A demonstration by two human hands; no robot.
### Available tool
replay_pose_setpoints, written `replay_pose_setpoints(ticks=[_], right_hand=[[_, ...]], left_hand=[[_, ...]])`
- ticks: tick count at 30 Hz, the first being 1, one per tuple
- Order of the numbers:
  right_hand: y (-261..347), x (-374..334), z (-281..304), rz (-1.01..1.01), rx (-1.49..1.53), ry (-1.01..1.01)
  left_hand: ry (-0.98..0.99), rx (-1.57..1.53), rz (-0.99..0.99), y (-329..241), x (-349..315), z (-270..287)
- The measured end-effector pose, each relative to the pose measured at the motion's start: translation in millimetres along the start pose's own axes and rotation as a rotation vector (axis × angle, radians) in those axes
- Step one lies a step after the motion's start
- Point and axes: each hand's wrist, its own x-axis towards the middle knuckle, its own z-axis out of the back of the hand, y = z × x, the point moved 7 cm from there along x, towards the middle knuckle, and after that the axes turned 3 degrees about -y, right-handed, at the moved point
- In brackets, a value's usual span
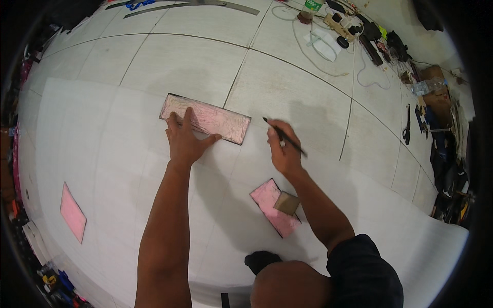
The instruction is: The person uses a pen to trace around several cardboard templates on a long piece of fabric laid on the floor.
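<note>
A long pink rectangular piece (221,118) with dark edges and a creased surface lies at a slant on a large white sheet. My left hand (184,141) rests on it with fingers spread, the fingertips on its surface and the thumb at its near edge. In my right hand (284,151) is a slim black pen (288,137), its tip toward the pink piece's right end but apart from it. Nearer to me lies a smaller pink rectangle (268,197), partly covered by a small brown square (286,203). Another pink piece (73,213) lies at the left.
The thin white sheet (118,169) covers much of the tiled floor (298,72). Long metal strips (190,4) and blue-handled scissors (139,4) lie at the far edge. Cables, a power strip (339,25) and a bottle (310,9) are at far right. Black scissors (407,126) lie at the right.
</note>
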Motion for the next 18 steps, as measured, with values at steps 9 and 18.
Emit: replay_pose_setpoints(ticks=[9,18], right_hand=[[14,-120,-14,0.111,-0.169,0.329],[57,-106,-97,0.497,-0.398,0.463]], left_hand=[[-0.101,0.189,0.002,79,-183,7],[0.046,0.254,0.161,144,-413,24]])
